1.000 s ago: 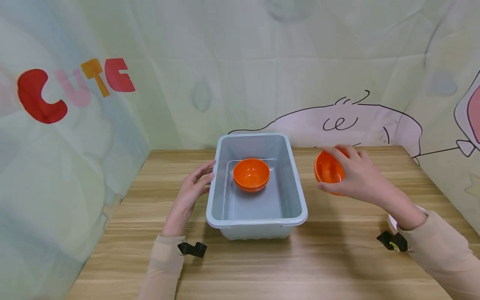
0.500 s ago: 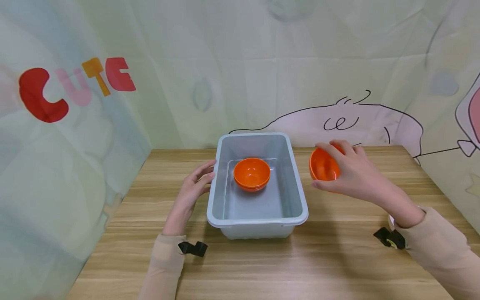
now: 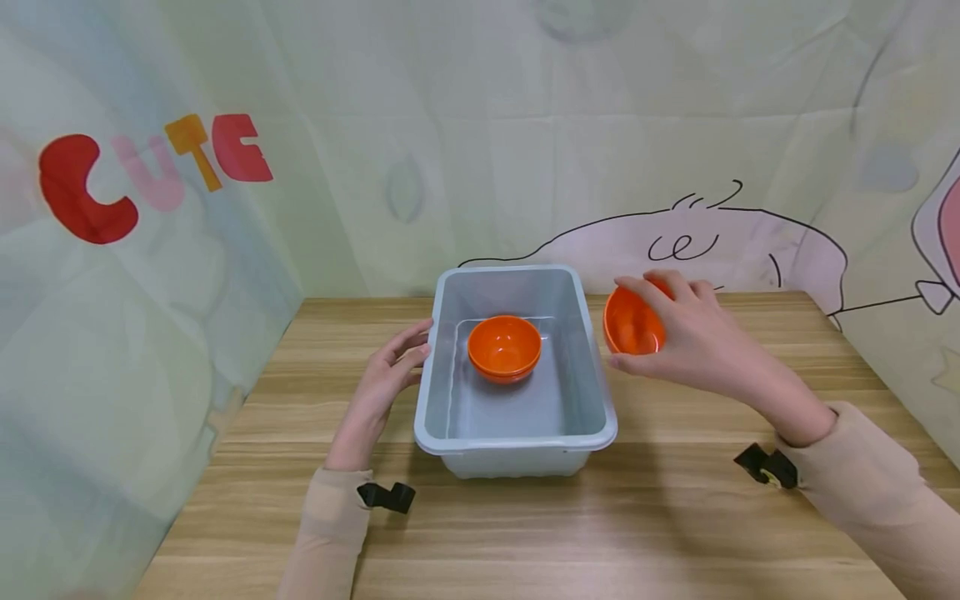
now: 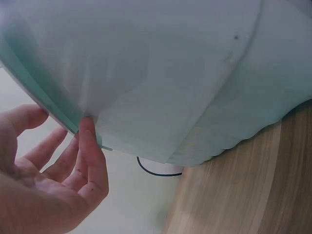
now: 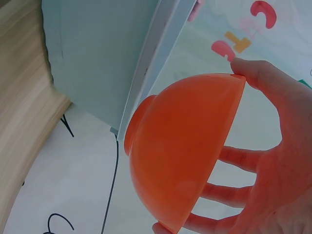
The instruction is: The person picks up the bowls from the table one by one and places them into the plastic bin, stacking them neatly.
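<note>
A grey-blue plastic bin stands on the table. On its floor sit orange bowls; a second rim line under the top one suggests a nested stack. My right hand grips another orange bowl by its rim, just right of the bin and above the table. This bowl is tilted, its opening toward the palm, as the right wrist view shows with thumb and fingertips at the rim. My left hand touches the bin's left rim with relaxed fingers, thumb tip against the outer wall in the left wrist view.
The wood-grain table extends around the bin. Behind and at both sides hangs a printed cloth, close to the bin's far edge. Black wrist mounts jut from both sleeves.
My right hand has carried its bowl leftward and slightly up toward the bin's right rim. A white round object glimpsed under the right wrist is now hidden. My left hand stays put.
</note>
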`<action>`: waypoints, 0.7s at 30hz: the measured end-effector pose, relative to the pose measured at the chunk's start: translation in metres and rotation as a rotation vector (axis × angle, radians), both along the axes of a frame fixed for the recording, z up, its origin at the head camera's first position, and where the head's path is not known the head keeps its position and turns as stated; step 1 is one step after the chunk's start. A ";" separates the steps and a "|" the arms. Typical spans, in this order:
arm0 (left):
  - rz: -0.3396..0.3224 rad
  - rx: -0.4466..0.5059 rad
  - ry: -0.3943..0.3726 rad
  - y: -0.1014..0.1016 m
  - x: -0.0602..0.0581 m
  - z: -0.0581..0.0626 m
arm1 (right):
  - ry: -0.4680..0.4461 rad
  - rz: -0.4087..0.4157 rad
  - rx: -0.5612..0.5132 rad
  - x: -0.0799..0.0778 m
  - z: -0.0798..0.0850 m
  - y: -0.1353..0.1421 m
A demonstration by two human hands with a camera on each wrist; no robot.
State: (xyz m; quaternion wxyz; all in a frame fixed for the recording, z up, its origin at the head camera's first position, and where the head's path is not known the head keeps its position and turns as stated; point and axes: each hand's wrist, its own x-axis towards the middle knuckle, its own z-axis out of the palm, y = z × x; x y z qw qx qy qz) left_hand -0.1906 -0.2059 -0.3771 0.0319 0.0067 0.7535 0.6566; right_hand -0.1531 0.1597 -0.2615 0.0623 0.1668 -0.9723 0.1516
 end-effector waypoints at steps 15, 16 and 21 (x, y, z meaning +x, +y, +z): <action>-0.004 0.000 0.009 0.001 0.000 0.000 | -0.020 0.012 0.004 -0.007 0.009 -0.016; -0.005 -0.001 0.008 0.001 0.000 -0.001 | -0.019 0.012 0.005 -0.007 0.009 -0.017; -0.006 -0.004 0.001 0.000 0.000 -0.001 | -0.009 0.021 0.002 -0.010 0.011 -0.024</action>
